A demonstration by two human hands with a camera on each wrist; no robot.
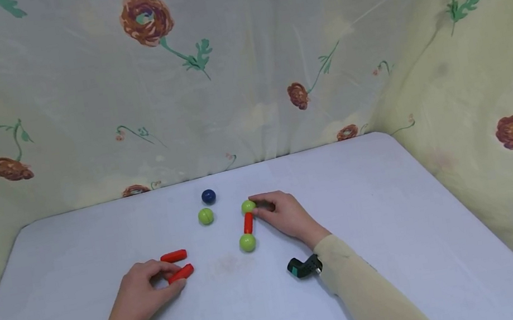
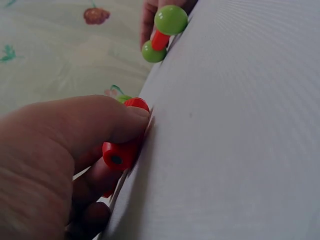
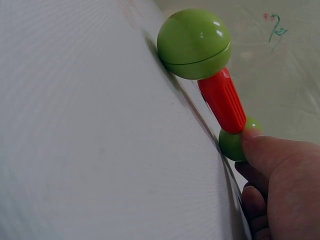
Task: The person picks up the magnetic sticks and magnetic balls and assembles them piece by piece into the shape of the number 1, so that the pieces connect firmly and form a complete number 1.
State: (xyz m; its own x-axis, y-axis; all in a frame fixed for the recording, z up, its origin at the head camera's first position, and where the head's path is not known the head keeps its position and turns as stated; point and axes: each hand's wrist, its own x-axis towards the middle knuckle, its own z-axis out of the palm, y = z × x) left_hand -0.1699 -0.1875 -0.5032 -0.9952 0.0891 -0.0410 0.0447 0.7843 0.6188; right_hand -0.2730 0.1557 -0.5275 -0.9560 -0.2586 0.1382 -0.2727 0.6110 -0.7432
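My left hand (image 1: 143, 292) pinches a short red rod (image 1: 181, 273) between thumb and fingers, low over the table. In the left wrist view a dark round spot marks the near end of that rod (image 2: 122, 152). Just beyond it lies a second red rod (image 1: 173, 256). My right hand (image 1: 286, 214) pinches the far green ball (image 1: 248, 206) of a dumbbell shape. A grooved red rod (image 3: 223, 100) joins that ball to a nearer green ball (image 3: 194, 44), which has a seam line round it.
A loose green ball (image 1: 206, 216) and a dark blue ball (image 1: 209, 197) sit toward the back of the white table (image 1: 342, 185). Flower-patterned cloth (image 1: 240, 61) hangs behind the table and along its right side. Each wrist wears a black camera mount (image 1: 305, 267).
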